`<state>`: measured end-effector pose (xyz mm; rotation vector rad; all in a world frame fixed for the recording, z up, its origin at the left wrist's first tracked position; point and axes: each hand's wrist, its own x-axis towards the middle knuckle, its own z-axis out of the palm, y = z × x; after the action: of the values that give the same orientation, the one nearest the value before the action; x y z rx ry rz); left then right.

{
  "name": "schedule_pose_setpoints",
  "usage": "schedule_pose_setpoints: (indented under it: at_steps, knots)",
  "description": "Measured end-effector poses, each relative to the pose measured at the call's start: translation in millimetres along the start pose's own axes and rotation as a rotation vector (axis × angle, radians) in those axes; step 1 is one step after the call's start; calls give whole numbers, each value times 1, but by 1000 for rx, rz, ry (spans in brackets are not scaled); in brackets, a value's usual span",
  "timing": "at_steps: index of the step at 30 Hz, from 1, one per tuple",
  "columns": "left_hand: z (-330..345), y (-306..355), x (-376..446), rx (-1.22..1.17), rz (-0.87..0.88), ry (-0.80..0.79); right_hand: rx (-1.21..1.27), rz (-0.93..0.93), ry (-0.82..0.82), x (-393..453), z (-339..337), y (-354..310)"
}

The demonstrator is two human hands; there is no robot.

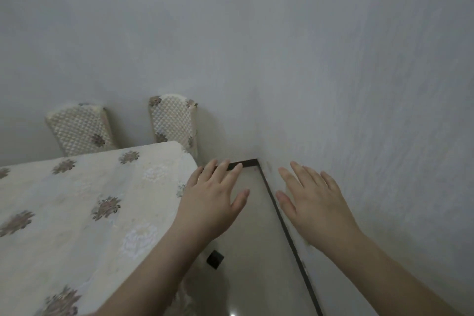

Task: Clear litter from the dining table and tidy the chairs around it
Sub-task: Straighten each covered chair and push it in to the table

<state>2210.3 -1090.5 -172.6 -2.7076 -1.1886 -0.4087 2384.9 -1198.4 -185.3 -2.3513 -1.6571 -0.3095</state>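
Note:
The dining table (84, 202) fills the lower left, covered by a cream cloth with brown flower motifs; no litter shows on the visible part. Two chairs with quilted cream backs stand behind its far edge against the wall: one at the left (80, 128), one at the table's far corner (174, 120). My left hand (213, 200) hovers flat, fingers spread, just past the table's right edge over the floor. My right hand (311, 202) is held out beside it, fingers apart, in front of the wall. Neither hand holds anything.
A pale tiled floor (256, 251) runs in a narrow strip between the table and the grey wall (359, 84), edged by a dark skirting (284, 226). A small black block (215, 259), perhaps a table or chair foot, sits on the floor by the table's edge.

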Motion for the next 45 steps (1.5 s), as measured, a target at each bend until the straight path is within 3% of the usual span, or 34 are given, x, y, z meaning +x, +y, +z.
schedule_pose_setpoints:
  at_steps: [7, 18, 35, 45]
  knots:
    - [44, -46, 68, -41, -120, -45, 10, -89, -27, 95, 51, -11]
    - [109, -137, 182, -1, -101, -52, -18, -110, -66, 234, 120, -27]
    - [219, -162, 396, 69, -188, -110, 120, -198, -72, 472, 226, 32]
    - [249, -220, 473, 98, -282, -73, 200, -291, -85, 584, 268, 4]
